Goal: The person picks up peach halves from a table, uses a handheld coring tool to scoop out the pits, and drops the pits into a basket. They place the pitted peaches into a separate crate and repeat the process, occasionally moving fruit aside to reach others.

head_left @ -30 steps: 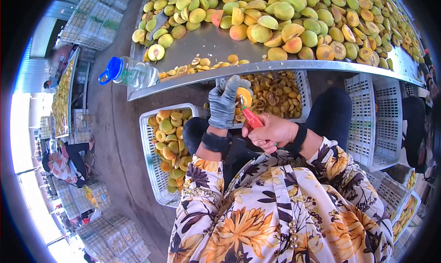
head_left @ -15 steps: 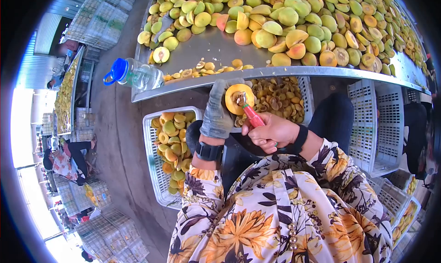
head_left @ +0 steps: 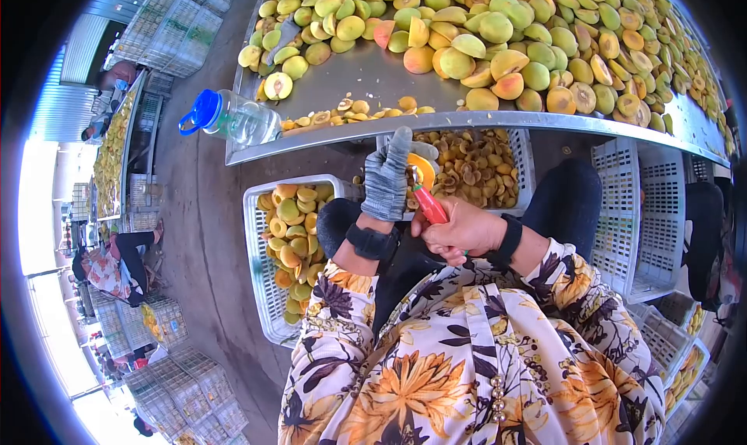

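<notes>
My left hand (head_left: pixel 385 179), in a grey knit glove, is closed round a halved yellow peach (head_left: pixel 424 167) and turned so the thumb points up. Only the peach half's orange inner edge shows beside the glove. Held in my bare right hand (head_left: pixel 467 231) is a red-handled pitting scoop (head_left: pixel 430 205), its metal tip at the cut side of the peach. How deep the tip sits is hidden. Just beyond both hands, a white crate (head_left: pixel 523 169) under the table edge holds pits and brown-yellow scraps.
A metal table (head_left: pixel 366 75) carries heaped peach halves (head_left: pixel 498 29) and a blue-capped plastic bottle (head_left: pixel 237 118) at its near left corner. Another white crate (head_left: pixel 261 278) of peach halves stands left of my knee. Empty-looking crates (head_left: pixel 622 211) lean at right. A person (head_left: pixel 109 266) sits far left.
My left hand has rolled over, turning the peach half from facing me to nearly edge-on. The scoop stays at its cut side. The view has shifted slightly.
</notes>
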### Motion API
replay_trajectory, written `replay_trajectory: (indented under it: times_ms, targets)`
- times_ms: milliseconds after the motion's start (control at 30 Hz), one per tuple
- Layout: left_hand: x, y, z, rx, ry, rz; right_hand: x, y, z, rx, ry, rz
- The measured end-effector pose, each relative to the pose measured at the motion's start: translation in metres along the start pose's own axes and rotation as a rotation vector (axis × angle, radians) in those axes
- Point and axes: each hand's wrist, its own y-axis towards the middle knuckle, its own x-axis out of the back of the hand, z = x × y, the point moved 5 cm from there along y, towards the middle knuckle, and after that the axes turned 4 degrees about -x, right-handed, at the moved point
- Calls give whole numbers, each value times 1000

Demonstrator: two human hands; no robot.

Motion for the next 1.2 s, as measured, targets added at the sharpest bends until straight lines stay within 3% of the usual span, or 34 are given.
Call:
replay_trajectory:
  times_ms: [100, 233, 300, 400, 467, 533, 567, 600, 667, 733, 767, 833, 867, 900, 933, 967, 1000, 1067, 1100, 1167, 1200]
  targets:
    - [-2, 4, 10, 227, -133, 111, 8, 2, 0, 22, -103, -47]
    - [-8, 1, 4, 330, -184, 188, 10, 0, 5, 36, -224, -78]
    - [-7, 3, -12, -56, 110, 98, -2, -7, 4, -21, 79, 190]
    - [-10, 1, -22, -203, 238, 36, 1, -1, -1, 1, 285, 338]
    - [-4, 12, -5, -131, 164, 44, 3, -3, 2, 16, 315, 318]
    - [14, 21, 34, 221, -345, -358, -4, -18, 21, 229, 268, 414]
    - [20, 20, 40, 315, -415, -216, 0, -24, 24, 277, 305, 426]
    - [26, 18, 38, 317, -412, -212, 9, -25, 28, 312, 345, 383]
    - [38, 12, 31, 247, -341, -224, 29, -23, 30, 255, 115, -31]
    - [53, 0, 15, 158, -247, -405, 62, -17, 27, 398, -1243, -659]
    - [71, -1, 17, 72, -261, -319, 81, -19, 15, 404, -1471, -920]
    - [93, -22, -10, -36, -92, -282, 92, -24, 14, 464, -1387, -941]
    - [154, -23, 8, -328, 434, -267, 94, -29, 12, 513, -1298, -932]
    - [130, -59, -39, -821, 1295, -270, 92, -32, 13, 451, -1137, -900]
    - [214, -48, -2, -485, 1111, -358, 92, -34, 12, 457, -1130, -918]
    - [238, -54, -9, 38, 1751, -221, 90, -36, 11, 501, -1187, -933]
    - [196, -62, -39, 346, 1925, -78, 88, -38, 9, 544, -1245, -946]
    - [181, -68, -65, 437, 1841, -297, 87, -38, 9, 557, -1257, -990]
    - [179, -59, -63, 431, 1842, -292, 83, -39, 11, 540, -1148, -932]
    - [153, -21, -71, -176, 1285, -224, 86, -36, 5, 466, -946, -868]
    - [123, -2, -76, -247, 1336, -169, 82, -39, 5, 470, -947, -874]
